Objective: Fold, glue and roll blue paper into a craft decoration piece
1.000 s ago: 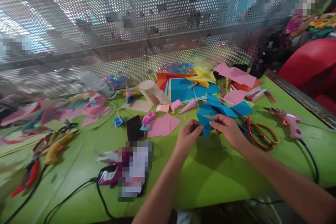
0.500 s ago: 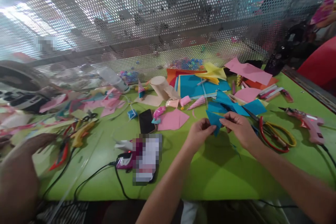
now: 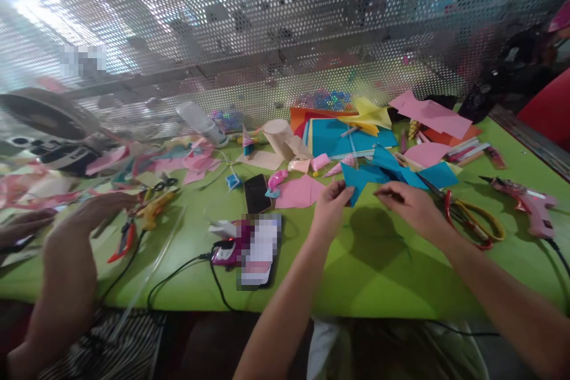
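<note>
My left hand (image 3: 333, 197) pinches a small pointed blue paper piece (image 3: 351, 181) above the green table (image 3: 356, 285). To its right, my right hand (image 3: 401, 197) is off that piece, its fingers pressed together; whatever they hold, if anything, is too small to make out. Just behind both hands lie more blue paper scraps (image 3: 439, 174). Scissors with red and yellow handles (image 3: 476, 222) rest beside my right wrist.
A pink glue gun (image 3: 529, 202) lies far right. Phones (image 3: 258, 193), a purple glue gun (image 3: 227, 252) and cables are left of my arms. Another person's arm (image 3: 71, 249) reaches over pliers (image 3: 127, 240). Behind stand a paper roll (image 3: 276, 130) and a mesh screen (image 3: 267, 41).
My right hand has let go of the blue piece and moved a little apart from it. My left hand still holds the piece. The other person's arm has reached further in, and the view has shifted slightly.
</note>
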Tool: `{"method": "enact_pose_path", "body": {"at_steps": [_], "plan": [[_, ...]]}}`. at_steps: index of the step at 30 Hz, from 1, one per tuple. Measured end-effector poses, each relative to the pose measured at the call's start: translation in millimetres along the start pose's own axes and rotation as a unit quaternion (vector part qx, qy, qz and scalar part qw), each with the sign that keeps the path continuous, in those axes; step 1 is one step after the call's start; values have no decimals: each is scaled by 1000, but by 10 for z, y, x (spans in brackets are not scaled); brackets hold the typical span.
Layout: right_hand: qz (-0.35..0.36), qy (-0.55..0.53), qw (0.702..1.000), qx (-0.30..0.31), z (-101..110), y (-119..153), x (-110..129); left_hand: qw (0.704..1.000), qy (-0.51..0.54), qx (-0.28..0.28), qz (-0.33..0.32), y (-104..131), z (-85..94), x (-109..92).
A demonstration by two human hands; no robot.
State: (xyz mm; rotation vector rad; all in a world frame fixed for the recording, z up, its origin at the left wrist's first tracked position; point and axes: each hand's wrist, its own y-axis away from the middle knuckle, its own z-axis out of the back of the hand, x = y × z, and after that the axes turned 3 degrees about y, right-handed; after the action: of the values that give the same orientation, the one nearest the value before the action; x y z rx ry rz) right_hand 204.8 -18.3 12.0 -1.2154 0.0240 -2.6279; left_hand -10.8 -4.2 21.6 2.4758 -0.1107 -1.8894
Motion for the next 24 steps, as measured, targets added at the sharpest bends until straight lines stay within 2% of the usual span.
{"method": "enact_pose_path", "body": {"at_steps": [2, 3, 6, 9, 13, 18, 21, 24], "plan": [[26, 193, 977, 81, 2, 133, 76, 1000, 8, -20, -7, 23, 8, -88], [31, 244, 964, 103, -10, 217, 116, 1000, 9, -25, -10, 49, 17, -135], [46, 318, 937, 134, -73, 467, 193, 999, 1, -30, -16, 187, 70, -242], [61, 338, 928, 141, -115, 619, 170, 999, -12, -41, 2, 382, 154, -231], [63, 328, 937, 104, -52, 613, 48, 997, -15, -69, 38, 658, 256, -31], [39, 296, 954, 4, 165, 451, -103, 993, 21, -86, 79, 909, 299, 267], [40, 250, 966, -44, 245, 433, -99, 990, 56, -105, 79, 988, 253, 355], [51, 178, 981, -60, 191, 504, 0, 987, 83, -116, 69, 1043, 122, 368]]}}
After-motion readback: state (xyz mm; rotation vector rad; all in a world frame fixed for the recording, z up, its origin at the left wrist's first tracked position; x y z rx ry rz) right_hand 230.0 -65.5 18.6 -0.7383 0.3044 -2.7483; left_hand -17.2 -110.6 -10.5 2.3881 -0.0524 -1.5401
